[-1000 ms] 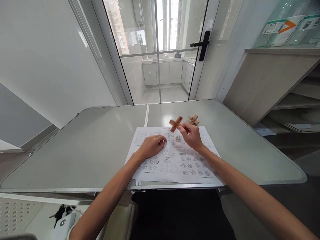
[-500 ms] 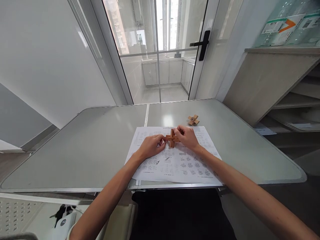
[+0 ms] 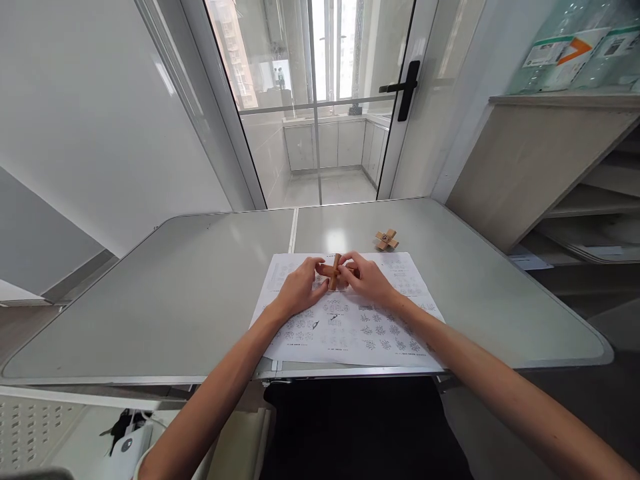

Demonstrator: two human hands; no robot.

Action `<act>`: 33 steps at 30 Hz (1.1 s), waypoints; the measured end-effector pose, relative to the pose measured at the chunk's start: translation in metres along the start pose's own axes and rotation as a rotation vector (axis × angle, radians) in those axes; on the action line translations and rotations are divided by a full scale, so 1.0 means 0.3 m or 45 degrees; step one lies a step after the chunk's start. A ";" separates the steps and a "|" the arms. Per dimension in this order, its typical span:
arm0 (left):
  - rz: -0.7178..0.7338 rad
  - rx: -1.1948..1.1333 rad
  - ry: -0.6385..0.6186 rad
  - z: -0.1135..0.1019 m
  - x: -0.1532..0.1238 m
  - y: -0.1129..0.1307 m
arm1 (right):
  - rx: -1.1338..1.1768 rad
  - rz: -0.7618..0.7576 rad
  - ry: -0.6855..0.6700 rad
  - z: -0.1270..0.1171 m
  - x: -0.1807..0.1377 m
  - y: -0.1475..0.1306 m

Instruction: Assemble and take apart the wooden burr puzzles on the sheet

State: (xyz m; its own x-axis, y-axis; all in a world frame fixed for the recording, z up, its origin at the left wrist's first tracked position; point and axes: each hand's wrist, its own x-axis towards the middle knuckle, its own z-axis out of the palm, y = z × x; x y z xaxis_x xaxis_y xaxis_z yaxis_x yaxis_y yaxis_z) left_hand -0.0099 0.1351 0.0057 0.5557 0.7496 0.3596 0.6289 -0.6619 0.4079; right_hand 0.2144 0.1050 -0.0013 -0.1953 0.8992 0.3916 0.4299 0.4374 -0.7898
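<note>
A small wooden cross-shaped puzzle (image 3: 335, 271) is held between both hands just above a printed instruction sheet (image 3: 350, 323). My left hand (image 3: 300, 289) pinches its left side with thumb and fingers. My right hand (image 3: 367, 280) grips its right side, fingers curled. A second wooden cross puzzle (image 3: 387, 239) lies on the grey table (image 3: 175, 293) beyond the sheet, to the right of my hands and apart from them.
The table has a centre seam and rounded corners. A glass door with a black handle (image 3: 406, 83) stands behind it. A wooden shelf unit (image 3: 550, 173) is at the right. A white device (image 3: 125, 450) lies below the table's near left edge.
My right hand brought the puzzle down from the air and leftward to the sheet. My left hand rose off the paper and took hold of the puzzle's left side.
</note>
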 end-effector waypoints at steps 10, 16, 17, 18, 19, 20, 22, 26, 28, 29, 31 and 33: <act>0.083 -0.297 -0.023 -0.015 0.002 0.018 | -0.124 -0.163 -0.041 0.007 -0.006 0.016; 0.037 -0.529 -0.017 -0.016 0.006 0.029 | -0.094 -0.191 -0.014 0.003 -0.003 0.023; 0.012 -0.531 -0.017 -0.018 0.007 0.031 | -0.094 -0.198 -0.018 0.003 -0.003 0.024; -0.009 -0.526 -0.022 -0.020 0.007 0.032 | -0.095 -0.204 -0.023 0.003 -0.002 0.026; -0.025 -0.519 -0.028 -0.023 0.008 0.033 | -0.096 -0.210 -0.028 0.003 -0.002 0.027; -0.036 -0.513 -0.034 -0.025 0.007 0.034 | -0.096 -0.217 -0.034 0.004 -0.002 0.028; -0.046 -0.502 -0.034 -0.029 0.007 0.035 | -0.093 -0.224 -0.047 0.005 -0.003 0.028; -0.053 -0.471 0.013 -0.033 0.007 0.037 | -0.098 -0.226 -0.062 0.008 -0.003 0.026; -0.058 -0.459 0.038 -0.035 0.008 0.038 | -0.099 -0.222 -0.056 0.010 -0.003 0.027; -0.061 -0.452 0.048 -0.036 0.008 0.038 | -0.098 -0.216 -0.048 0.010 -0.003 0.028; -0.065 -0.437 0.064 -0.039 0.009 0.038 | -0.097 -0.197 -0.028 0.010 -0.002 0.028; -0.060 -0.421 0.081 -0.040 0.010 0.037 | -0.105 -0.180 -0.015 0.008 0.000 0.026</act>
State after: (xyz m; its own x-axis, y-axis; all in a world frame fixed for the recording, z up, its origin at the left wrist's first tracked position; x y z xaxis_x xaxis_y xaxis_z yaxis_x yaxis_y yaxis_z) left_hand -0.0079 0.1301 0.0215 0.4885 0.7850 0.3810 0.4367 -0.5980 0.6721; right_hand 0.2157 0.1083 -0.0085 -0.2691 0.8293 0.4898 0.4682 0.5571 -0.6859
